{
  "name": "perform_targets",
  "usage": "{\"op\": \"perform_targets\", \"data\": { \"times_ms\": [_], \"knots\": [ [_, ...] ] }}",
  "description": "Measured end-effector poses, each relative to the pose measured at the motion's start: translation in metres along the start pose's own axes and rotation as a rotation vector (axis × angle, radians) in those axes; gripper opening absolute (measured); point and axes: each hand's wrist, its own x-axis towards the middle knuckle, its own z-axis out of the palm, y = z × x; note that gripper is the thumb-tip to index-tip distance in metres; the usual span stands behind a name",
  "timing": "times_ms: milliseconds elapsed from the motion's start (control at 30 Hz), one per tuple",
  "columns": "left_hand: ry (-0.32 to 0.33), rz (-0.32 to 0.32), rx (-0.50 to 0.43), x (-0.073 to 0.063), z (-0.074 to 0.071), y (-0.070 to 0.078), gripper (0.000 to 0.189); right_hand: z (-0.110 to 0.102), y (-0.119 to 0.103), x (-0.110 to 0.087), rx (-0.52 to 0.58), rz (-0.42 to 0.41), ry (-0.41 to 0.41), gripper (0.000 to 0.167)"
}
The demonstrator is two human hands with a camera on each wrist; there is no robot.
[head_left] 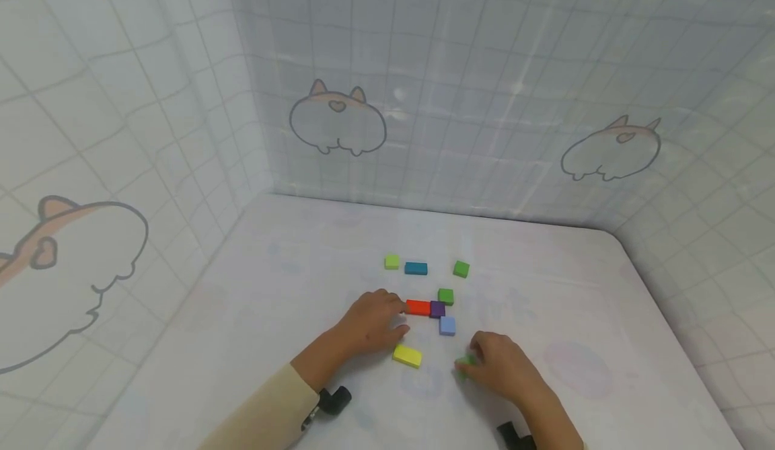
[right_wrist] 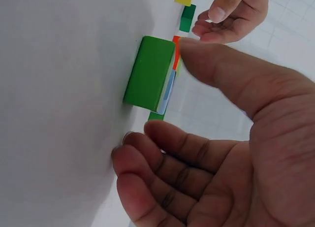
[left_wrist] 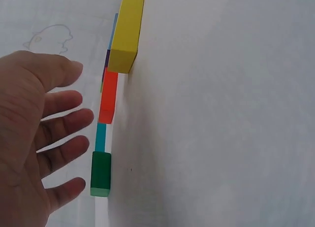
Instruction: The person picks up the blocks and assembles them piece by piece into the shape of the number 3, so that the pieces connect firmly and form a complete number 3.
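Beside the left end of a red block (head_left: pixel 418 307), my left hand (head_left: pixel 372 322) hovers with loosely spread fingers and nothing in its grasp. A yellow block (head_left: pixel 408 356) lies just below its thumb. My right hand (head_left: pixel 502 366) arches around a green block (right_wrist: pixel 150 74) on the table. Its thumb is right at one corner of that block, while the other fingers stand apart from it in the right wrist view. Right of the red block sits a purple block (head_left: pixel 438 309), with another green block (head_left: pixel 446 296) above and a light-blue block (head_left: pixel 447 326) below.
Farther back on the white table (head_left: pixel 290 248) lie a lime block (head_left: pixel 391 261), a blue block (head_left: pixel 416 268) and a green block (head_left: pixel 461 269). A tile-patterned curtain (head_left: pixel 460 100) with animal drawings encloses the back and sides.
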Motion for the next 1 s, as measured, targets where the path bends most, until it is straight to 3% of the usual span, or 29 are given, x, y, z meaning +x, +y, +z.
{"op": "perform_targets", "data": {
  "times_ms": [367, 567, 833, 1000],
  "knots": [
    [0.101, 0.027, 0.05, 0.009, 0.009, -0.005, 0.036, 0.005, -0.007, -0.008, -0.063, 0.064, 0.033, 0.034],
    [0.146, -0.011, 0.091, 0.017, 0.011, -0.004, 0.036, 0.008, -0.007, -0.004, -0.102, -0.028, 0.115, 0.028],
    [0.159, -0.006, 0.091, 0.02, 0.013, -0.003, 0.034, 0.013, -0.007, -0.001, -0.033, -0.175, 0.202, 0.012],
    [0.147, -0.018, 0.078, 0.022, 0.013, -0.001, 0.036, 0.012, -0.007, 0.001, 0.001, -0.197, 0.198, 0.013]
  ]
}}
